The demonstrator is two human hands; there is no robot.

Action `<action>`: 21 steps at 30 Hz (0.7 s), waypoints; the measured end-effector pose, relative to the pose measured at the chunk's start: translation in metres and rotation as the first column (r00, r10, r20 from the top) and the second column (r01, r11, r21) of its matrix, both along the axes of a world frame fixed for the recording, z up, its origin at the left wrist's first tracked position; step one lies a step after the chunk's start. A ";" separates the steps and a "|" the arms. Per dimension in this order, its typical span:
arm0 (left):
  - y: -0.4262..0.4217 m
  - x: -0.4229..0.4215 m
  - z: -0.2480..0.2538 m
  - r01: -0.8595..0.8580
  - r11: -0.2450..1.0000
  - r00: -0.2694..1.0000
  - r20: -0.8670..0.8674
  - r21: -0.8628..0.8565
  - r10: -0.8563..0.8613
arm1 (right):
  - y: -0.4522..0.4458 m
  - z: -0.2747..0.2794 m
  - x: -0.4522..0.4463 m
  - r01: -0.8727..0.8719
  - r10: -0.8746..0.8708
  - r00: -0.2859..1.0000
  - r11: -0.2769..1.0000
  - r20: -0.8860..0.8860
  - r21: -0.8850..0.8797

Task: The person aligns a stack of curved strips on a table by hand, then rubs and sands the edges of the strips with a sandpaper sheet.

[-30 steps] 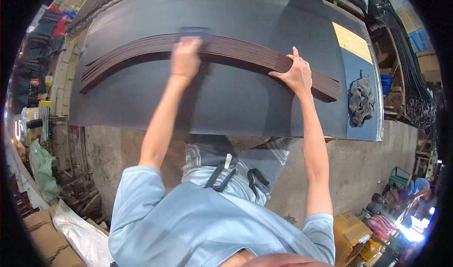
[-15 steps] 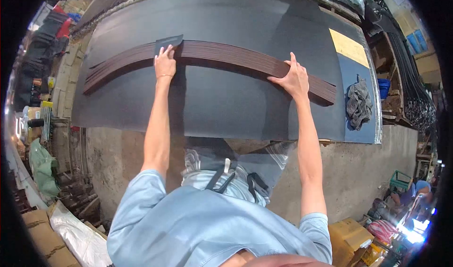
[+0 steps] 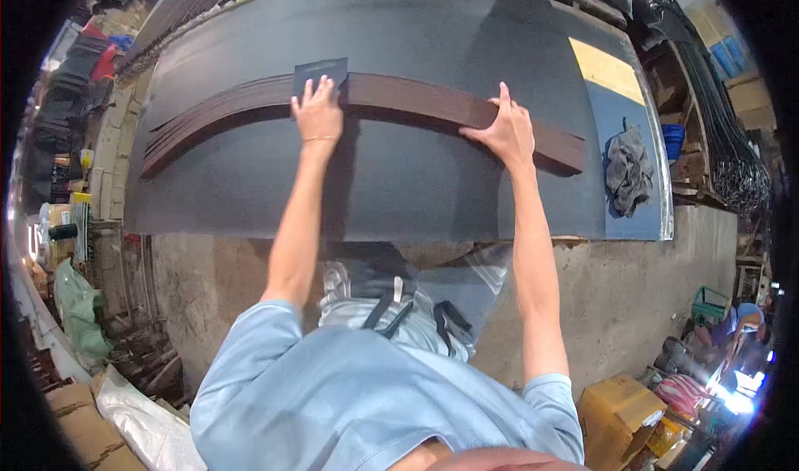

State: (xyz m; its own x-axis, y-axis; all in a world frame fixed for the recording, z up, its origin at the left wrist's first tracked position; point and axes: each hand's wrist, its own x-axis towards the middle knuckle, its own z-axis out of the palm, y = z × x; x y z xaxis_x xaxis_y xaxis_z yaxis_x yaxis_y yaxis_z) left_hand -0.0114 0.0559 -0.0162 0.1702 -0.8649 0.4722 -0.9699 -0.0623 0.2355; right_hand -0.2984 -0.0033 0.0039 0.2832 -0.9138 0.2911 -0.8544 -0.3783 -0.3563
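A long, curved stack of thin dark brown strips (image 3: 408, 95) lies across the dark tabletop (image 3: 399, 180). My left hand (image 3: 318, 111) lies flat with fingers spread on a small dark sheet (image 3: 321, 69), which rests over the stack left of its middle. Near the right end of the stack is my right hand (image 3: 508, 131), its thumb at the near edge and its fingers over the far side, gripping the strips.
A crumpled grey cloth (image 3: 629, 170) lies at the table's right end, near a yellow panel (image 3: 606, 70). Black cords (image 3: 720, 113) hang beyond that end. Cardboard boxes (image 3: 617, 417) stand on the floor at lower right; a white sack (image 3: 150, 421) is at lower left.
My left hand and the dark sheet moved left along the stack, then back a little to the right. My right hand stays on the stack's right part. The view has shifted slightly.
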 end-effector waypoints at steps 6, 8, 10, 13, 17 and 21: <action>0.006 -0.135 -0.034 0.361 0.921 0.931 0.006 -0.147 -0.364 | -0.013 -0.016 -0.007 -0.010 0.011 1.000 0.998 0.008 -0.056; 0.013 -0.094 -0.005 0.396 0.913 0.916 0.107 -0.095 -0.386 | -0.007 0.000 -0.003 -0.009 0.009 1.000 0.999 0.007 -0.035; 0.008 -0.012 0.006 0.228 0.961 0.973 0.081 -0.154 -0.217 | -0.003 0.001 -0.002 0.009 -0.009 1.000 1.000 -0.018 0.015; -0.011 0.127 -0.043 -0.104 0.939 0.937 0.284 -0.329 0.203 | -0.001 0.002 -0.001 0.009 -0.010 1.000 1.000 -0.027 -0.017; -0.004 -0.034 0.004 0.088 0.978 0.994 0.076 -0.189 -0.075 | -0.003 0.007 0.000 0.004 -0.004 1.000 1.000 0.002 0.005; -0.001 -0.126 -0.015 0.372 0.904 0.926 0.022 -0.212 -0.376 | -0.016 -0.012 -0.007 0.095 -0.095 0.995 0.990 -0.007 0.108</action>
State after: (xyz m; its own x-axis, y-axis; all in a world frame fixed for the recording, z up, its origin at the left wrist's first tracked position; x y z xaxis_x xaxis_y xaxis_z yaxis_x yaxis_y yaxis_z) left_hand -0.1373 0.0547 -0.0311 -0.1360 -0.7489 0.6486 -0.9074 0.3569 0.2219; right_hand -0.3053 -0.0188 -0.0084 0.1944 -0.9626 0.1886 -0.8854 -0.2549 -0.3888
